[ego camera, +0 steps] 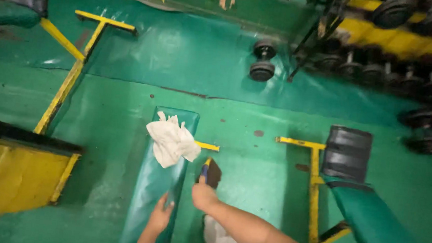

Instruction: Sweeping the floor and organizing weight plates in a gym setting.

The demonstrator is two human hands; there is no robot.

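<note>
A narrow green padded bench runs away from me in the lower middle of the head view. A crumpled white cloth lies on its far half. My left hand rests flat on the near part of the pad, fingers spread. My right hand is shut on a blue-and-yellow handle of a small brush, whose dark head hangs just right of the bench over the green floor.
A yellow-framed bench with a black pad stands at the right. Another yellow frame crosses the left, with a yellow machine below it. A dumbbell lies on the floor by a rack of dumbbells.
</note>
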